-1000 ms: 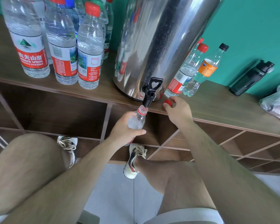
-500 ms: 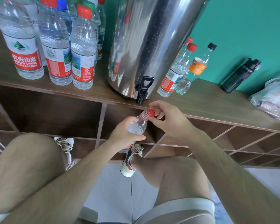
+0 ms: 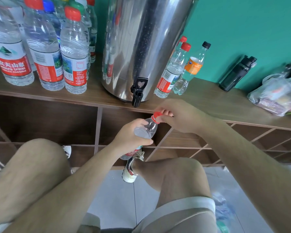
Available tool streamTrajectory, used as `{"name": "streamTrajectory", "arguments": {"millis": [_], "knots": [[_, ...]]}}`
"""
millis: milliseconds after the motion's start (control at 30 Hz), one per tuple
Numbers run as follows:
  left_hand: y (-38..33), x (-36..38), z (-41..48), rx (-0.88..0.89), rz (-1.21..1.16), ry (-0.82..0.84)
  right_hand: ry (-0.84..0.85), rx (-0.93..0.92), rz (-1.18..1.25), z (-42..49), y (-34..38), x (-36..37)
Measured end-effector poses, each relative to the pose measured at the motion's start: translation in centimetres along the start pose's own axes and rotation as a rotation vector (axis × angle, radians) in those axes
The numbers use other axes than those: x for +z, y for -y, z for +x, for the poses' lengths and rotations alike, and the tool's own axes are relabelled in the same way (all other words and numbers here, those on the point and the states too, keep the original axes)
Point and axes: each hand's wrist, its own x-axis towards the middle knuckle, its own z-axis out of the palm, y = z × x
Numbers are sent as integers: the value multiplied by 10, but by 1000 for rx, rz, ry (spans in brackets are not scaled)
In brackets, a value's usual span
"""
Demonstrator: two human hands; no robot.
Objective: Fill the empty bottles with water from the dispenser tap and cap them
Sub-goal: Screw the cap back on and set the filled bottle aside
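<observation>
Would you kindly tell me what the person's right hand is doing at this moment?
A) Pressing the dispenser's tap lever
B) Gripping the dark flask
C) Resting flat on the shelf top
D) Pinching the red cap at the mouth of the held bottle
D: the right hand pinches the red cap at the mouth of the bottle that the left hand grips, below and clear of the tap.

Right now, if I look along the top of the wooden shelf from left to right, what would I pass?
Cluster of capped water bottles → steel dispenser → two red-capped bottles → orange-labelled bottle → dark flask → plastic bag.
</observation>
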Motion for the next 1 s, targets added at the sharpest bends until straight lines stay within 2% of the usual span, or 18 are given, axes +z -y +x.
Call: {"name": "streamTrajectory", "arguments": {"millis": [133, 167, 300, 433, 533, 600, 700, 767, 833, 867, 933, 1000], "knots": [[-10, -8, -3, 25, -5, -1, -24, 25, -306, 6, 12, 2], [-13, -9, -4, 33, -10, 6, -40, -2, -319, 6, 13, 1], [-19, -18, -5, 37, -63, 26, 53, -62, -21, 4, 16, -22], [-19, -22, -7, 47, -74, 23, 74, -82, -104, 11, 13, -20], [-20, -20, -10, 49, -81, 6, 84, -90, -260, 11, 20, -18], [-22, -21, -13, 41, -85, 11, 43, -189, -402, 9, 25, -18], [-34, -22, -23, 73, -109, 91, -159, -578, -554, 5, 23, -17], [-44, -22, -31, 91, -113, 148, -243, -670, -566, 1, 19, -24], [-56, -22, -37, 88, -114, 140, -309, -592, -546, -2, 22, -33], [-62, -20, -39, 97, -105, 100, -330, -495, -533, -3, 25, -35], [-78, -17, -42, 134, -76, -16, -267, -170, -546, -3, 35, -40], [-96, -17, -42, 177, -85, -115, -239, 33, -539, -4, 41, -49]]}}
